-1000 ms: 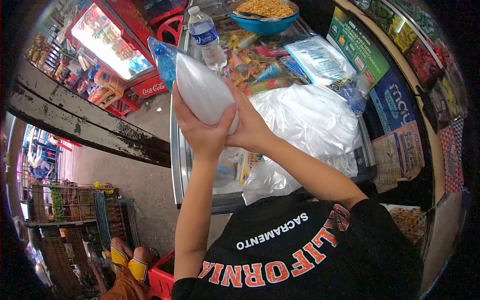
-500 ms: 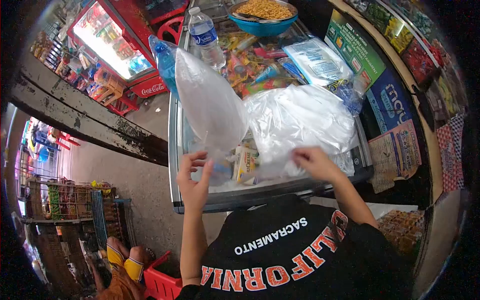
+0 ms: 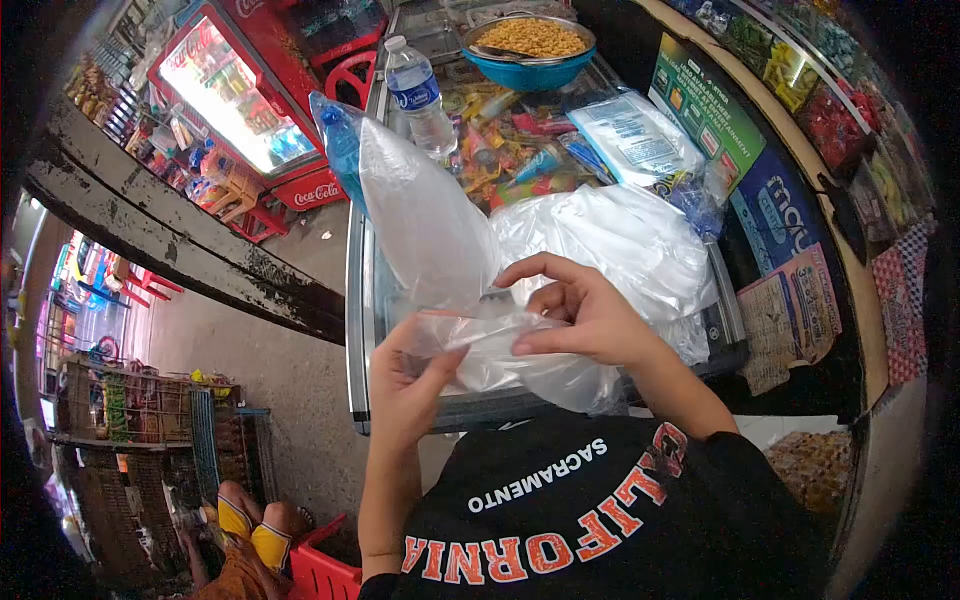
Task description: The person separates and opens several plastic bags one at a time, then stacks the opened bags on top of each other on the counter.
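Note:
A thin clear plastic bag (image 3: 500,355) is stretched between my two hands over the near edge of the counter. My left hand (image 3: 410,370) has its fingers inside or behind the film, the thumb pressing it from the front. Thumb and fingers of my right hand (image 3: 580,315) pinch the other side of the bag. Just beyond my hands lies a pile of clear plastic bags (image 3: 610,240). Beside it on the left, a stack of whitish plastic bags (image 3: 425,215) stands up against a blue-tinted package (image 3: 340,140).
On the glass-topped counter (image 3: 358,330) stand a water bottle (image 3: 415,95) and a blue basin (image 3: 530,70) of yellowish snacks. A printed plastic pack (image 3: 635,135) lies at the right. A person (image 3: 250,530) sits at lower left, by a red plastic chair (image 3: 325,565).
My right hand has moved left to meet my left hand. The plastic bag, blurred before, is now drawn between both hands, covering the small cream-coloured packet on the counter.

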A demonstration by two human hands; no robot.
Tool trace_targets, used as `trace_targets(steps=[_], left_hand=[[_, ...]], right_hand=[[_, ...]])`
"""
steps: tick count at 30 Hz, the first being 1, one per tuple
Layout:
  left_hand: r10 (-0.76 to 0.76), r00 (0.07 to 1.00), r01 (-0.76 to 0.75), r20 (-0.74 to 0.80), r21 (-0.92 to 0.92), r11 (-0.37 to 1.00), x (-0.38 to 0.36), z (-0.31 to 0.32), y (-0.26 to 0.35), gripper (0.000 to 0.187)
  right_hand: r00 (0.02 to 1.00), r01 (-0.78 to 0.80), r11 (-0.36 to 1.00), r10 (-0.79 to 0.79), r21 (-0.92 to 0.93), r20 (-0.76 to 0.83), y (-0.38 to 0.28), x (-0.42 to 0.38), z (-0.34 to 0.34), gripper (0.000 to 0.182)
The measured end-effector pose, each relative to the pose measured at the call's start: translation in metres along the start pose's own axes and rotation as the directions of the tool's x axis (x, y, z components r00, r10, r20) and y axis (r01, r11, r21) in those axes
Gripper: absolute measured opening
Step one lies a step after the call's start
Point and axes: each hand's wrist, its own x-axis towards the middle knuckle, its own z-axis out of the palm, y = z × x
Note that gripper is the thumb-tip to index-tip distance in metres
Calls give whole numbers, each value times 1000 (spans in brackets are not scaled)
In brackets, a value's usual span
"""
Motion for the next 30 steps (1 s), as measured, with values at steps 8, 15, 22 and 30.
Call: trace_targets(steps=[8,15,22,30], left_hand=[[38,962,-72,-272,-116,991,5,-15,12,19],[80,635,-350,-768,-194,917,9,-44,29,21],[130,662,-351,-738,-153,924,2,-63,23,25],[169,633,-418,-756,-150,896,4,-72,15,18]], right_hand=[[979,204,979,-204,-24,-5,-11,-3,-25,58],[975,24,803,111,-596,190,24,4,-48,39],[931,211,952,-126,221,-342,24,19,-43,16],[955,218,765,-38,606,-295,13,27,-18,17]])
